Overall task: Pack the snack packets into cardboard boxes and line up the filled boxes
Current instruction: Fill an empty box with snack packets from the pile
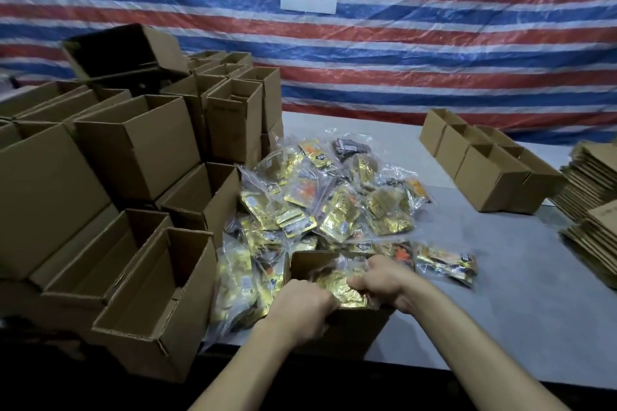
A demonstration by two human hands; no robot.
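An open cardboard box [350, 327] stands at the near edge of the grey table. A gold snack packet [340, 287] in clear plastic lies in its mouth. My left hand [300, 307] grips the packet's left side at the box's near rim. My right hand [384, 280] grips its right side, fingers curled over it. Behind the box a heap of gold and orange snack packets [327, 197] in clear bags covers the middle of the table.
Many open empty boxes [133, 150] are stacked at the left, one [157, 304] right by my left arm. A row of boxes [494, 167] stands at the right rear, with flattened cartons [594, 203] piled at the far right. Loose packets [447, 264] lie right of my right hand.
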